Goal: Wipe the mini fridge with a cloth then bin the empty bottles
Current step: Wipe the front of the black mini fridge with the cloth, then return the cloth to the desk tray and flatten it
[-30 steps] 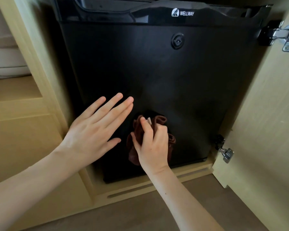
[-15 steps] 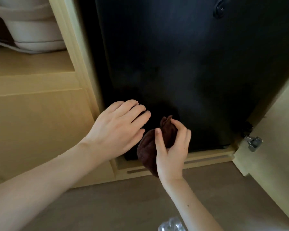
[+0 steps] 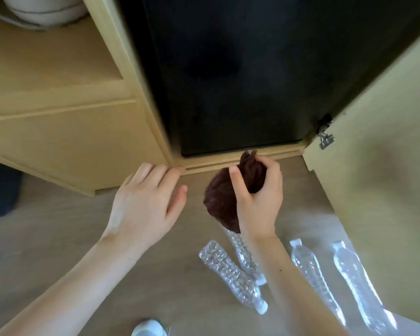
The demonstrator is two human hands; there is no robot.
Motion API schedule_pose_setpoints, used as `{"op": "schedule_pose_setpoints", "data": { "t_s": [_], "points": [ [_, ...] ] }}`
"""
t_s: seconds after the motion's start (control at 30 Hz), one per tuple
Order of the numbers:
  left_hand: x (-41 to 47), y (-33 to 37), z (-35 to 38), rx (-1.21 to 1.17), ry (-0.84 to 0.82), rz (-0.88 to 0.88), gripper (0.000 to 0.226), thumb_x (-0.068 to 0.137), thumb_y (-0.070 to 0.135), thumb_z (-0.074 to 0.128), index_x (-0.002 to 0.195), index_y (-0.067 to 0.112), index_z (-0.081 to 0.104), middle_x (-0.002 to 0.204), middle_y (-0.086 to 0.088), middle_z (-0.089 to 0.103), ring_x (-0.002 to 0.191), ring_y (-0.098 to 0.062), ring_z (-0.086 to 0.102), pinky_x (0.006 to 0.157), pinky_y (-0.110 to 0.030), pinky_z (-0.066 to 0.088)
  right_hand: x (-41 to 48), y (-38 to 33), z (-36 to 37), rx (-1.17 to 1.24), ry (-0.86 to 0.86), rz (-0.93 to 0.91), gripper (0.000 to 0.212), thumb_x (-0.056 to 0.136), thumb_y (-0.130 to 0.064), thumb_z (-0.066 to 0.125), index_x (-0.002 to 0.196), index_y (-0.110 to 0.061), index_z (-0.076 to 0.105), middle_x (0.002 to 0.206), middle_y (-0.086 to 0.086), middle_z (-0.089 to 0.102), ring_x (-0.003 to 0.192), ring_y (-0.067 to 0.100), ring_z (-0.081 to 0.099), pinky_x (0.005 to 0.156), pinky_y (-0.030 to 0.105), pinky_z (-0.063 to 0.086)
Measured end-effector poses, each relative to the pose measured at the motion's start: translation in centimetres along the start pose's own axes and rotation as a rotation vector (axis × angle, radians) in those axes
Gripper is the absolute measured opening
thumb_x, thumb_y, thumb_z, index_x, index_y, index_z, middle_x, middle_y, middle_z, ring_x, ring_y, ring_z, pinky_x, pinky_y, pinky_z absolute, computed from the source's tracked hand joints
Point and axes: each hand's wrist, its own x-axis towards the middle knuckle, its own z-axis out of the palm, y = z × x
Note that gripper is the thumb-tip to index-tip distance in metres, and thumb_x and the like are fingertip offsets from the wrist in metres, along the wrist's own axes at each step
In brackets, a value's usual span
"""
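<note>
While the right hand (image 3: 257, 197) clutches the bunched cloth (image 3: 224, 200) at frame centre, the left hand (image 3: 146, 202) hovers empty, likely bound for the bottles (image 3: 230, 272).

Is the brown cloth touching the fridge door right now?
No, the right hand holds the bunched cloth over the floor, below the fridge door.

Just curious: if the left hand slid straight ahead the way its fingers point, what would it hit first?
Probably the cabinet base under the fridge: the left hand is open, its fingers already at that wooden edge. Depth is hard to judge, so contact is uncertain.
</note>
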Motion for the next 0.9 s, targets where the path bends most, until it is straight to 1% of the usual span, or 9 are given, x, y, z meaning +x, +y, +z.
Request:
{"op": "schedule_pose_setpoints", "data": {
  "t_s": [0.1, 0.23, 0.37, 0.43, 0.5, 0.57, 0.67, 0.77, 0.9],
  "points": [
    [-0.3, 1.8, -7.7, -0.033, -0.015, -0.036, 0.036, 0.097, 0.032, 0.045, 0.112, 0.009, 0.069, 0.098, -0.003, 0.068, 0.092, -0.027, 0.059, 0.070, -0.036, 0.050, -0.7, -7.2, -3.4, 0.024, -0.070, 0.086, 0.046, 0.079, -0.048, 0.076, 0.117, -0.033, 0.057, 0.115, -0.011, 0.061, 0.110, 0.002, 0.057, 0.090, 0.010, 0.043],
    [0.7, 4.7, -19.9, -0.081, -0.037, -0.086, 0.031, 0.096, 0.029, 0.049, 0.107, 0.010, 0.071, 0.098, -0.002, 0.068, 0.091, -0.025, 0.060, 0.071, -0.034, 0.051, -1.8, -18.2, -8.4, 0.011, -0.144, 0.140, 0.039, 0.081, -0.041, 0.078, 0.113, -0.043, 0.055, 0.114, -0.018, 0.062, 0.110, -0.003, 0.057, 0.088, 0.003, 0.040],
    [2.3, 7.8, -33.9, -0.139, -0.077, -0.155, 0.030, 0.095, 0.028, 0.051, 0.107, 0.009, 0.071, 0.098, -0.002, 0.070, 0.092, -0.025, 0.061, 0.073, -0.034, 0.052, -2.6, -31.4, -14.4, -0.075, -0.160, 0.124, 0.035, 0.084, -0.031, 0.079, 0.114, -0.034, 0.060, 0.113, -0.010, 0.064, 0.106, 0.003, 0.058, 0.088, 0.002, 0.038],
    [3.2, 9.4, -41.1, -0.145, -0.090, -0.173, 0.030, 0.095, 0.028, 0.051, 0.106, 0.009, 0.072, 0.098, -0.003, 0.070, 0.093, -0.025, 0.062, 0.071, -0.035, 0.054, -2.8, -38.2, -17.9, -0.086, -0.162, 0.109, 0.033, 0.084, -0.029, 0.079, 0.113, -0.030, 0.062, 0.112, -0.007, 0.065, 0.105, 0.006, 0.059, 0.090, 0.008, 0.041],
    [3.9, 10.6, -48.0, -0.156, -0.078, -0.187, 0.030, 0.094, 0.029, 0.051, 0.106, 0.010, 0.072, 0.099, -0.003, 0.071, 0.093, -0.024, 0.064, 0.069, -0.034, 0.055, -2.9, -44.9, -21.2, -0.094, -0.157, 0.075, 0.033, 0.084, -0.030, 0.079, 0.112, -0.031, 0.063, 0.111, -0.008, 0.065, 0.104, 0.006, 0.059, 0.093, 0.018, 0.046],
    [4.7, 11.4, -54.3, -0.162, -0.044, -0.189, 0.029, 0.095, 0.029, 0.052, 0.107, 0.011, 0.071, 0.100, -0.002, 0.071, 0.094, -0.023, 0.064, 0.066, -0.032, 0.054, -2.7, -51.1, -24.1, -0.089, -0.143, 0.031, 0.033, 0.083, -0.032, 0.079, 0.112, -0.035, 0.062, 0.109, -0.011, 0.065, 0.102, 0.002, 0.060, 0.091, 0.022, 0.048],
    [5.8, 12.6, -62.0, -0.152, 0.005, -0.173, 0.025, 0.094, 0.026, 0.059, 0.110, 0.010, 0.070, 0.101, -0.003, 0.071, 0.093, -0.024, 0.065, 0.064, -0.032, 0.054, -2.1, -58.9, -27.8, -0.070, -0.139, -0.085, 0.034, 0.083, -0.032, 0.079, 0.113, -0.036, 0.064, 0.109, -0.016, 0.065, 0.104, -0.003, 0.059, 0.091, 0.017, 0.046],
    [6.3, 13.5, -67.9, -0.127, 0.093, -0.125, 0.025, 0.093, 0.025, 0.062, 0.111, 0.008, 0.068, 0.100, -0.004, 0.070, 0.088, -0.024, 0.066, 0.057, -0.031, 0.052, -1.4, -65.2, -30.5, -0.045, -0.125, -0.229, 0.033, 0.083, -0.028, 0.081, 0.112, -0.032, 0.066, 0.109, -0.015, 0.066, 0.106, -0.002, 0.059, 0.092, 0.010, 0.043],
    [6.2, 14.4, -72.9, -0.077, 0.225, -0.045, 0.028, 0.093, 0.027, 0.057, 0.113, 0.008, 0.066, 0.102, -0.002, 0.069, 0.094, -0.022, 0.064, 0.060, -0.021, 0.046, -0.7, -70.3, -32.9, -0.024, -0.141, -0.373, 0.034, 0.083, -0.031, 0.080, 0.110, -0.042, 0.061, 0.108, -0.027, 0.062, 0.105, -0.011, 0.055, 0.087, 0.001, 0.039]
  ]
}}
